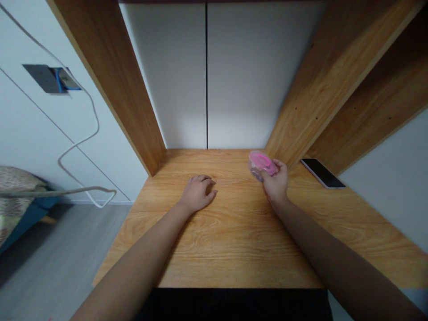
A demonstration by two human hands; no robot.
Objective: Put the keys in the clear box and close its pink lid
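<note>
My right hand (277,182) is closed on a pink round object (261,161) with a clear, see-through part around it, held above the back right of the wooden desk (230,249). What the clear part contains is too small to tell. My left hand (198,193) rests on the desktop left of the middle, fingers slightly curled and apart, holding nothing. A gap of bare wood separates the two hands.
A dark-screened phone (323,173) lies at the right by the wooden upright. Wooden side panels (113,76) frame a pale back wall (240,80). At the left hangs a white cable (94,111) near an open wall socket (50,79).
</note>
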